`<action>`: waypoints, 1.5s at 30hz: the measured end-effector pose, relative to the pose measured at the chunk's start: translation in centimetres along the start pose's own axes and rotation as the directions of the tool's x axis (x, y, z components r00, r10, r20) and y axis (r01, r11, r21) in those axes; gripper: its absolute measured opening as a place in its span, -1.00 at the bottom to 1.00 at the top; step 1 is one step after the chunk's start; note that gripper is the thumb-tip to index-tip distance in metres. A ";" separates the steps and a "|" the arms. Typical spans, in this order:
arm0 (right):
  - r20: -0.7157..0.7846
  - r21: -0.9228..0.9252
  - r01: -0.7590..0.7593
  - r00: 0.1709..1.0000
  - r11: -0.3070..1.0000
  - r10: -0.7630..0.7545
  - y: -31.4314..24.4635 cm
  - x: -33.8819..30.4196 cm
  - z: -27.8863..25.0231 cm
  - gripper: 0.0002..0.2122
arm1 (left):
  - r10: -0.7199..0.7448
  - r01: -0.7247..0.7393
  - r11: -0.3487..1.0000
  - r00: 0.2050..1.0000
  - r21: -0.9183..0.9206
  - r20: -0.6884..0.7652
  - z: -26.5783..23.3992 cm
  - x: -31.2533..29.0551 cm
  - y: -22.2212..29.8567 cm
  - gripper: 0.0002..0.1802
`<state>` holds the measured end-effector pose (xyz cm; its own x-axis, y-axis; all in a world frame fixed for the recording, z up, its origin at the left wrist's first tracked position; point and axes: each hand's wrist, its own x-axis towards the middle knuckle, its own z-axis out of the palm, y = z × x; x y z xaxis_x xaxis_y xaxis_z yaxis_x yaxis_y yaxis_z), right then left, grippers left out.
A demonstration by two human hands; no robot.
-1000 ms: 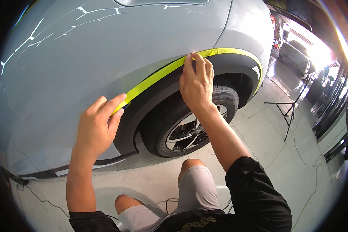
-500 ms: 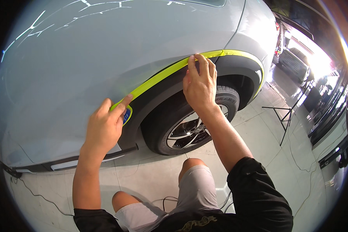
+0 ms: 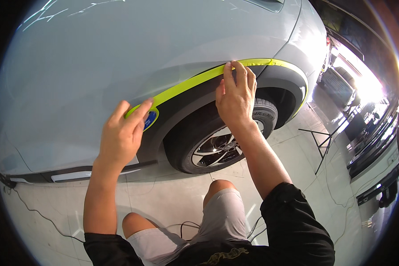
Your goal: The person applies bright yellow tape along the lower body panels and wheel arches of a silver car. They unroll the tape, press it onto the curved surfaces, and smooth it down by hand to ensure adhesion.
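A strip of yellow-green masking tape (image 3: 186,87) runs along the upper edge of the black wheel-arch trim (image 3: 181,105) on a light grey car (image 3: 119,53). My left hand (image 3: 122,131) grips the tape roll (image 3: 151,119), whose blue core shows beside the fingers; the strip stretches from it toward the right. Fingertips of my right hand (image 3: 237,95) press on the strip near the top of the arch, with the fingers somewhat apart and the palm off the trim. Beyond that hand the tape follows the arch round and down. Below the arch is the wheel (image 3: 219,148).
Pale floor tiles (image 3: 164,199) lie under my knees, with dark cables (image 3: 44,218) across them. A black folding stand (image 3: 321,142) is on the right. Another vehicle (image 3: 339,84) stands farther back, near bright light.
The view has shifted a little, so the car's panel sits differently in the picture. My left hand still has the roll, and its blue core shows more. My right fingertips remain on the tape.
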<state>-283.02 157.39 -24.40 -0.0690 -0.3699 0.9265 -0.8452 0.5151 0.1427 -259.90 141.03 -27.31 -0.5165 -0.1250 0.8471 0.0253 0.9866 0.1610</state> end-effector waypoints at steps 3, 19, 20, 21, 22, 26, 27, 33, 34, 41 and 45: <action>0.011 -0.009 0.016 1.000 1.000 -0.016 -0.6 0.0 0.2 -0.53 | 0.028 -0.030 0.995 0.999 -0.092 -0.018 -1.2 -0.9 -1.0 -0.58; 0.070 -0.038 -0.024 0.997 0.999 0.027 -5.2 -0.8 0.7 -0.46 | -0.070 0.083 0.988 0.993 -0.133 0.097 -4.6 -5.5 -4.9 -0.50; 0.073 -0.036 -0.027 0.997 0.999 0.030 -5.6 -1.1 0.7 -0.44 | -0.070 0.083 0.987 0.993 -0.136 0.099 -4.5 -5.8 -5.0 -0.49; 0.078 -0.050 -0.042 0.996 0.998 0.046 -6.2 -1.4 0.8 -0.43 | -0.069 0.083 0.987 0.992 -0.138 0.101 -4.5 -6.1 -5.2 -0.48; 0.073 -0.054 -0.040 0.996 0.998 0.043 -6.5 -1.5 0.9 -0.43 | -0.071 0.087 0.986 0.991 -0.140 0.114 -4.6 -6.6 -5.5 -0.46; 0.078 -0.068 -0.032 0.996 0.997 0.037 -7.8 -1.7 1.3 -0.43 | -0.069 0.087 0.986 0.990 -0.145 0.127 -4.6 -8.0 -6.4 -0.40; 0.082 -0.064 -0.030 0.996 0.997 0.035 -8.1 -1.8 1.4 -0.43 | -0.066 0.083 0.986 0.991 -0.146 0.120 -4.5 -8.3 -6.6 -0.41; 0.119 -0.060 0.016 0.993 0.998 -0.008 -9.8 -2.6 1.6 -0.43 | -0.184 0.214 0.967 0.962 -0.141 0.202 -3.7 -10.7 -7.3 -0.42; 0.125 -0.053 0.023 0.992 0.998 -0.016 -10.2 -2.8 1.7 -0.43 | -0.179 0.209 0.968 0.963 -0.139 0.203 -3.5 -11.5 -7.5 -0.41; 0.175 -0.036 0.121 0.978 0.992 -0.113 -12.1 -3.7 1.5 -0.46 | -0.134 0.151 0.986 0.969 -0.068 0.205 -0.3 -15.9 -9.0 -0.27; 0.170 -0.040 0.152 0.975 0.988 -0.144 -12.5 -3.7 1.2 -0.49 | -0.132 0.135 0.991 0.965 0.000 0.227 1.3 -16.9 -8.2 -0.19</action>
<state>-272.84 151.38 -30.06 -0.0362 -0.5663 0.8234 -0.8242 0.4829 0.2959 -252.46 135.20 -43.64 -0.6958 -0.2269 0.6815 -0.0446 0.9606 0.2743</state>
